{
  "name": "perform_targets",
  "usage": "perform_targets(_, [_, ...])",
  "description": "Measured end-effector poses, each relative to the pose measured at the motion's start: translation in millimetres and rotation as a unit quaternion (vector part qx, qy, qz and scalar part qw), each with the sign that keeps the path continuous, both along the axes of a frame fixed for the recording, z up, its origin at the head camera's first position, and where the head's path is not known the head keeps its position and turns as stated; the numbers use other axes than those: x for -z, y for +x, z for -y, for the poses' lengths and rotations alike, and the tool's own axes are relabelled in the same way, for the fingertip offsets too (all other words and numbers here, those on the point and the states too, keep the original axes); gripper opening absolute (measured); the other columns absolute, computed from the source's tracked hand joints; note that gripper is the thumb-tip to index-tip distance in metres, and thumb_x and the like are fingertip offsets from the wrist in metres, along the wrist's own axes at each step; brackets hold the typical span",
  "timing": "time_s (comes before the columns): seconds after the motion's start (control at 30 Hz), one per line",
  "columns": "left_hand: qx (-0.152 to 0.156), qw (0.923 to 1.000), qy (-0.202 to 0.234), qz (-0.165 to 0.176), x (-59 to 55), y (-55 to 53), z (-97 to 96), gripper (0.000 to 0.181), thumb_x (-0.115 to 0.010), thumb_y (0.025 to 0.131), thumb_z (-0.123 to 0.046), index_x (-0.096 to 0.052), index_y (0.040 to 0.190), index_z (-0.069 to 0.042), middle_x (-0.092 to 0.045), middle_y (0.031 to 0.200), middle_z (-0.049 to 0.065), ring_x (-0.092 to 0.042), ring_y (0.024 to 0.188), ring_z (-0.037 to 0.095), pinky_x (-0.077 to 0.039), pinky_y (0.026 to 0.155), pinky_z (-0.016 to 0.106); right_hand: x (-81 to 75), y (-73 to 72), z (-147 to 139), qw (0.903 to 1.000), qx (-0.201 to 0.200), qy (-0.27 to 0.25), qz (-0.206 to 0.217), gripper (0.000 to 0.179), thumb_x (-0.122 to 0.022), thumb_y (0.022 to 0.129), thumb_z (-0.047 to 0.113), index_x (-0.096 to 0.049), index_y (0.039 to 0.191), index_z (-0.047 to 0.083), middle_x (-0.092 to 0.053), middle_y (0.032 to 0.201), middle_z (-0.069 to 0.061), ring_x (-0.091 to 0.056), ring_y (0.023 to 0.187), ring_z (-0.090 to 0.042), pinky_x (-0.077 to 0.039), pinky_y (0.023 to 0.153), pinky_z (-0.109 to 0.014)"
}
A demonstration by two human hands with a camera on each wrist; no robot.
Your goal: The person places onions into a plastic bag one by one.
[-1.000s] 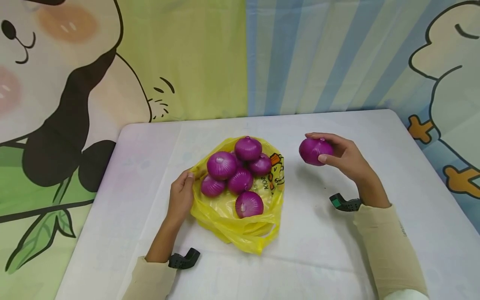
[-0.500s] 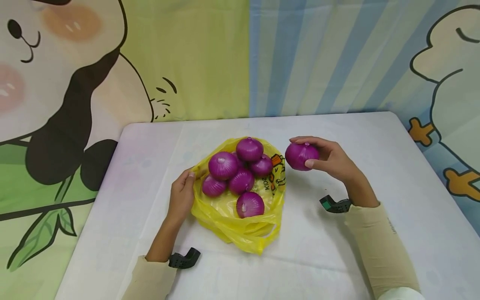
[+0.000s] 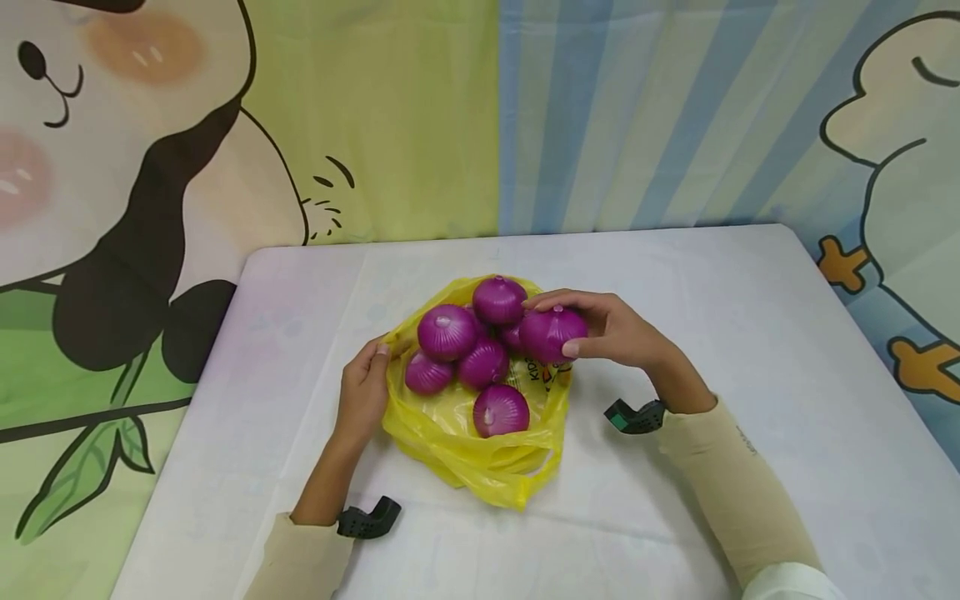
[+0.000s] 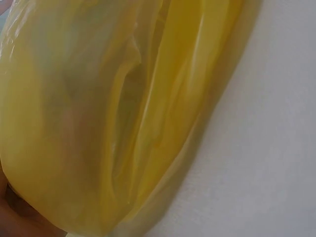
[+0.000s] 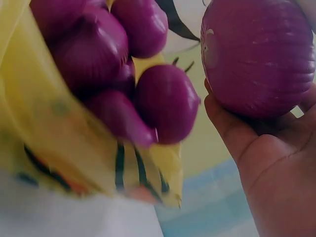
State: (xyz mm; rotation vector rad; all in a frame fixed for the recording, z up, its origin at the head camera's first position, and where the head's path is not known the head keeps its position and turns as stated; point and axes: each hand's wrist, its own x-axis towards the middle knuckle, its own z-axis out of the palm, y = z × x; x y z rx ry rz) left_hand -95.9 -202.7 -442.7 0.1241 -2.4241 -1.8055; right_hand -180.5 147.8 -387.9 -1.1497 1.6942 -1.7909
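Note:
A yellow plastic bag [image 3: 457, 458] lies wide open on the table with several purple onions [image 3: 446, 332] inside. At its left rim my left hand [image 3: 363, 387] pinches the plastic between thumb and fingers. My right hand [image 3: 611, 333] grips another purple onion [image 3: 551, 335], holding it over the bag's right side, where it partly hides an onion and the printed cartoon. In the right wrist view the held onion [image 5: 259, 57] appears apart from the heap in the bag. The bag's side [image 4: 69, 123] fills much of the left wrist view.
A white cloth covers the table [image 3: 675, 483]. Behind stands a cartoon-printed backdrop [image 3: 375, 125] in green and blue stripes. A dark wrist camera [image 3: 369, 518] is strapped on the left wrist, and another wrist camera [image 3: 634, 417] on the right.
My right hand has carried its onion leftward from beside the bag to over its right side. The left hand and the bag have stayed in place.

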Motion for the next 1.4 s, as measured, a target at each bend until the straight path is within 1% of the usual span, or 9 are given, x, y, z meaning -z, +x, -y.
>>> perform_targets(0.2, [-0.002,1.0000,0.005,0.001,-0.9,0.7,-0.2,0.044,-0.037,0.106,-0.033,-0.057,0.133,-0.005,-0.059,0.130,0.008,-0.049,0.125,0.017,-0.039,0.106,0.034,-0.6,3.4,24.5,0.9987,-0.046,-0.023,-0.002,0.042,-0.069,0.090,0.009,-0.058,0.131,0.009,-0.047,0.141,-0.017,-0.034,0.134,-0.037,-0.047,0.095,-0.050])
perform_targets(0.3, [-0.005,1.0000,0.006,0.003,-1.0,0.5,0.2,0.043,-0.037,0.106,-0.032,-0.057,0.133,-0.005,-0.059,0.130,0.008,-0.050,0.124,0.017,-0.039,0.106,0.034,0.8,5.5,37.4,0.9974,-0.068,-0.022,-0.008,0.041,-0.068,0.090,0.008,-0.058,0.130,0.010,-0.046,0.141,-0.019,-0.033,0.135,-0.039,-0.046,0.096,-0.052])
perform_targets(0.47, [-0.010,0.9999,0.010,0.004,-1.2,-0.1,1.5,0.041,-0.038,0.106,-0.030,-0.059,0.131,-0.005,-0.060,0.128,0.009,-0.051,0.123,0.018,-0.039,0.106,0.034,2.9,9.5,57.1,0.9950,-0.096,-0.014,-0.025,0.044,-0.069,0.089,0.006,-0.056,0.130,0.004,-0.047,0.141,-0.019,-0.035,0.134,-0.038,-0.047,0.095,-0.053])
perform_targets(0.67, [-0.005,0.9999,0.015,0.004,-2.0,0.8,2.7,0.041,-0.038,0.106,-0.029,-0.058,0.132,-0.004,-0.059,0.129,0.011,-0.050,0.124,0.019,-0.038,0.107,0.035,0.8,11.7,78.8,0.9923,-0.115,-0.004,-0.045,0.046,-0.071,0.087,0.007,-0.055,0.129,-0.002,-0.050,0.138,-0.017,-0.038,0.132,-0.035,-0.049,0.093,-0.051])
perform_targets(0.83, [-0.007,0.9999,0.007,0.005,-1.9,0.9,1.9,0.042,-0.037,0.106,-0.030,-0.058,0.132,-0.005,-0.059,0.130,0.009,-0.050,0.125,0.019,-0.038,0.107,0.035,-6.2,11.3,91.2,0.9908,-0.117,0.032,-0.061,0.048,-0.074,0.086,0.014,-0.058,0.130,0.002,-0.054,0.137,-0.009,-0.039,0.132,-0.028,-0.051,0.092,-0.046])
perform_targets(1.0, [-0.010,0.9999,0.005,0.000,-1.7,-0.6,0.4,0.041,-0.038,0.106,-0.030,-0.058,0.132,-0.005,-0.059,0.130,0.007,-0.050,0.124,0.017,-0.040,0.106,0.034,-16.7,7.4,97.4,0.9859,-0.130,0.072,-0.077,0.050,-0.075,0.086,0.016,-0.058,0.131,0.004,-0.055,0.136,-0.003,-0.039,0.132,-0.023,-0.050,0.094,-0.043])
perform_targets(1.2, [-0.007,0.9999,0.009,-0.002,-2.6,-2.4,1.0,0.040,-0.037,0.106,-0.027,-0.058,0.132,-0.004,-0.059,0.129,0.009,-0.051,0.122,0.018,-0.041,0.104,0.032,-28.8,1.6,98.5,0.9796,-0.148,0.096,-0.097,0.051,-0.076,0.085,0.017,-0.058,0.131,0.004,-0.058,0.133,-0.001,-0.044,0.128,-0.022,-0.050,0.095,-0.040])
perform_targets(1.3, [-0.006,0.9999,0.010,-0.002,-3.1,-2.6,1.6,0.040,-0.037,0.106,-0.027,-0.058,0.131,-0.003,-0.059,0.129,0.010,-0.052,0.122,0.019,-0.042,0.103,0.032,-31.6,0.5,99.7,0.9788,-0.153,0.097,-0.094,0.051,-0.076,0.085,0.019,-0.058,0.131,0.004,-0.057,0.133,-0.002,-0.044,0.128,-0.022,-0.051,0.094,-0.041])
perform_targets(1.4, [-0.006,0.9999,0.010,-0.001,-3.5,-2.2,1.7,0.040,-0.037,0.106,-0.027,-0.058,0.131,-0.004,-0.060,0.129,0.009,-0.052,0.121,0.018,-0.042,0.102,0.032,-30.2,0.2,104.4,0.9778,-0.156,0.101,-0.097,0.051,-0.075,0.086,0.021,-0.058,0.131,0.005,-0.058,0.133,0.000,-0.045,0.128,-0.021,-0.050,0.094,-0.040])
